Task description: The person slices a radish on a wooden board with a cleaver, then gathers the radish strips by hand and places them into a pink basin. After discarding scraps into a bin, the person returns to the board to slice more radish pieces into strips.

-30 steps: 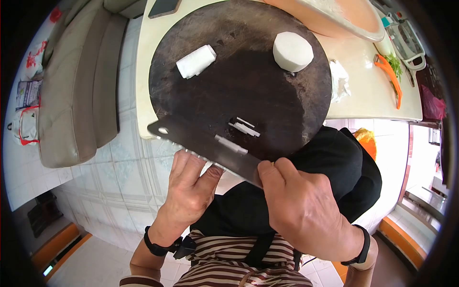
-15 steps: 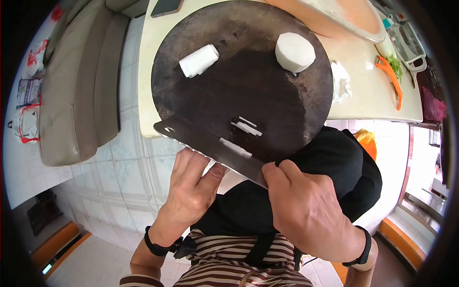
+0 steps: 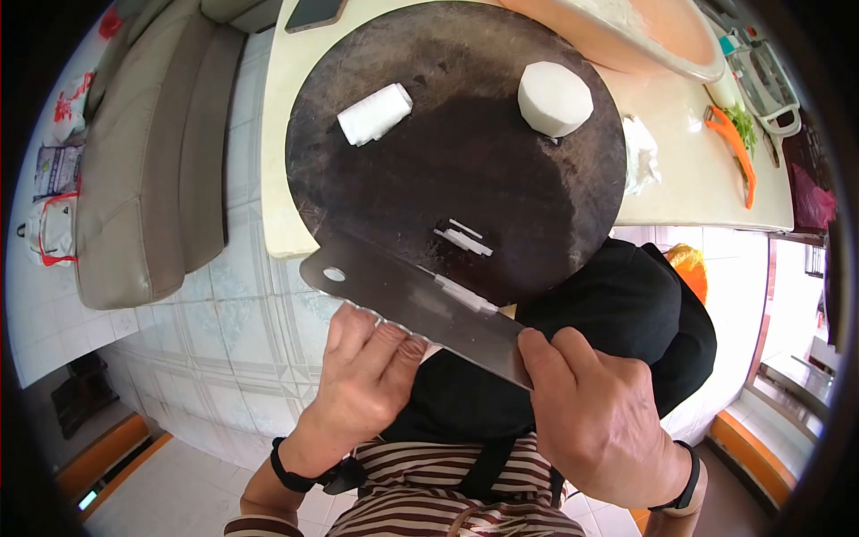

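My right hand is closed around the handle end of a wide dark cleaver. The blade slants over the near edge of a round dark chopping board, its flat face tilted up. White strips lie along its upper edge. My left hand is curled, fingertips against the lower blade edge; a pale sliver shows by the thumb, but what they grip is hidden. Thin white cut strips rest on the board. Farther back are a white vegetable block and a thick peeled white vegetable chunk, perhaps radish.
A large pale orange basin stands behind the board. On the table's right lie an orange peeler, green leaves and crumpled white paper. A dark phone-like slab sits at back left. A grey sofa is left.
The cleaver has shifted right and toward me, and its face shows more fully. My right hand has moved with it, down and right. The white strips at the blade have also moved slightly right and nearer.
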`<state>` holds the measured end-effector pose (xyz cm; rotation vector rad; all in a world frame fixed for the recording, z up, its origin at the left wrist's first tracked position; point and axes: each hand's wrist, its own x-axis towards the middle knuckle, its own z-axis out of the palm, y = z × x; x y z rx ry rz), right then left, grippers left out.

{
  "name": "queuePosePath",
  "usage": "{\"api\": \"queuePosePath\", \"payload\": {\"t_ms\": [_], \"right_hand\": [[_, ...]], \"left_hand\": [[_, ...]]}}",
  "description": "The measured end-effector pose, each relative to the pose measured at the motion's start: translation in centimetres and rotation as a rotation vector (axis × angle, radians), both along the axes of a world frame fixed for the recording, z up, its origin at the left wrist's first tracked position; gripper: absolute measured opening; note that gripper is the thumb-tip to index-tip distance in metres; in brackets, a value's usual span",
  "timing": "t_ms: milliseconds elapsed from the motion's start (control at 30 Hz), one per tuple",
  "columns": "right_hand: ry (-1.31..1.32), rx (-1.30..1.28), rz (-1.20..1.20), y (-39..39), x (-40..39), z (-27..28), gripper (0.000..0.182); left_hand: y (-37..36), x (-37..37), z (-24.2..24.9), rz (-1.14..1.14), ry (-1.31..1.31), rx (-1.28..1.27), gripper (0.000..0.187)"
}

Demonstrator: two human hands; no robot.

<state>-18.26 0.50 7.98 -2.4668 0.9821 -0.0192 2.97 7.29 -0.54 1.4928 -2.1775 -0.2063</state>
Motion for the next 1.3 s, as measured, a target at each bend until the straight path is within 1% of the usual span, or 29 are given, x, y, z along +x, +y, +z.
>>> {"api": "queuePosePath", "payload": {"t_ms": [100, 233, 300, 367, 433, 733, 833, 900, 967, 1033, 1100, 1233, 1300], "right_hand": [[0.025, 0.015, 0.020, 0.2, -0.2, 0.0, 0.035], [0.082, -0.035, 0.057, 0.6, -0.3, -0.3, 0.037], [0.094, -0.054, 0.066, 0.8, -0.1, -0.3, 0.037], [0.064, -0.037, -0.012, 1.2, 0.1, -0.2, 0.039], [0.062, -0.043, -0.013, 1.4, -0.1, -0.2, 0.038], [0.085, -0.008, -0.033, 0.8, 1.0, -0.6, 0.036], [0.067, -0.002, -0.032, -0.2, 1.8, -1.2, 0.034], [0.048, 0.002, -0.035, -0.5, 1.9, -1.3, 0.034], [0.018, 0.018, -0.075, -0.7, 1.5, -1.2, 0.033], [-0.014, 0.003, -0.061, -0.3, 1.2, -0.8, 0.034], [0.002, 0.017, -0.023, 0.3, 1.1, -0.3, 0.035], [0.027, -0.027, -0.020, 0.8, 1.0, -0.7, 0.036], [0.045, 0.046, -0.034, 0.6, 1.2, -0.6, 0.036]], "left_hand": [[0.1, -0.9, 0.3, -0.009, 0.058, 0.047, 0.014], [0.3, -1.4, 0.4, 0.017, 0.060, 0.043, 0.019], [0.6, -1.6, 0.7, 0.047, 0.031, 0.100, 0.020], [0.6, -1.7, 0.8, 0.067, 0.041, 0.124, 0.021], [0.5, -1.6, 0.9, 0.089, 0.050, 0.148, 0.022], [0.5, -1.4, 1.2, 0.057, 0.014, 0.203, 0.024], [0.2, -1.7, 1.5, 0.029, 0.008, 0.151, 0.024], [0.0, -1.7, 1.7, 0.019, -0.043, 0.106, 0.024], [0.0, -1.5, 1.7, 0.010, -0.058, 0.109, 0.023], [0.1, -1.5, 1.9, 0.005, -0.069, 0.113, 0.022], [0.4, -1.5, 2.2, 0.040, 0.027, 0.252, 0.019], [0.5, -1.3, 2.0, 0.033, 0.032, 0.245, 0.017], [0.4, -1.3, 2.0, 0.007, -0.014, 0.222, 0.022]]}}
